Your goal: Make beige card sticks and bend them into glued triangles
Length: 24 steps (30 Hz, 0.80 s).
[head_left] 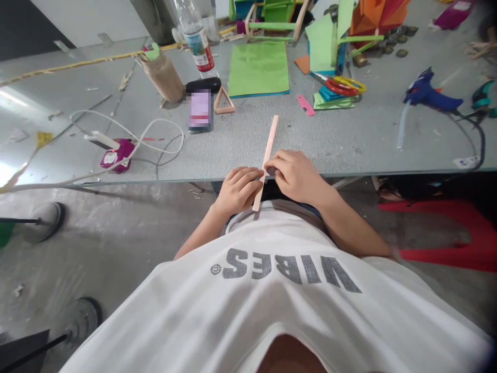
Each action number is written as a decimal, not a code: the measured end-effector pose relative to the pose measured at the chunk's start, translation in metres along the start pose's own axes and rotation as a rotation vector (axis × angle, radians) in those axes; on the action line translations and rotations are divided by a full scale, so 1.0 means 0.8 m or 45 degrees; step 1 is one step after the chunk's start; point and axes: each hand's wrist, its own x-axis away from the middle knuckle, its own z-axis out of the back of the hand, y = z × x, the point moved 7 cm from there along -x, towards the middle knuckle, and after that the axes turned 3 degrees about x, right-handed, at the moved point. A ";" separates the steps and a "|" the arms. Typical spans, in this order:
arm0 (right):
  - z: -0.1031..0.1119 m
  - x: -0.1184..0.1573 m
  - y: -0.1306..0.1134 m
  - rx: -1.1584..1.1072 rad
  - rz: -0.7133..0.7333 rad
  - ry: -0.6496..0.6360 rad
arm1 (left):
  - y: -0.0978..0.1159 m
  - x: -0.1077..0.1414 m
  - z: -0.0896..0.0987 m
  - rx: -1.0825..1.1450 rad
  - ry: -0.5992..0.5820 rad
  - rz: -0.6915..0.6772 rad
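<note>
A narrow pale wooden strip [271,137] reaches from my lap over the table's front edge, tilted slightly to the right at its far end. My left hand [241,187] is closed around its lower part from the left. From the right, my right hand [292,172] pinches the strip near its middle, thumb and fingertips together. The fingertips of both hands nearly meet at the table edge. Past the strip's far end lie a small wooden triangle frame [224,109] and a pink folding cutter [305,105].
A phone [200,110], green paper sheets [259,70], red and yellow scissors [341,86] and a bottle [199,49] stand or lie farther back. At right rests a blue glue gun [433,93]. A purple plug adapter [117,155] with a white cable is at left.
</note>
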 end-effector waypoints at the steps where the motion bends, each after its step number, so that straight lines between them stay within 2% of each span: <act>1: 0.000 -0.003 -0.001 -0.004 -0.008 -0.012 | 0.000 0.000 0.000 0.004 -0.003 0.002; 8: 0.001 -0.015 -0.007 0.106 -0.076 -0.053 | 0.008 -0.006 0.004 -0.074 0.033 -0.079; 13: 0.003 -0.018 -0.005 0.075 -0.144 -0.073 | 0.003 -0.012 -0.002 -0.059 0.020 0.056; 21: 0.004 -0.028 0.001 0.031 -0.208 -0.126 | 0.003 -0.031 0.007 -0.071 0.191 0.113; 24: 0.004 -0.032 0.010 -0.062 -0.225 -0.141 | 0.001 -0.040 0.010 -0.065 0.179 0.155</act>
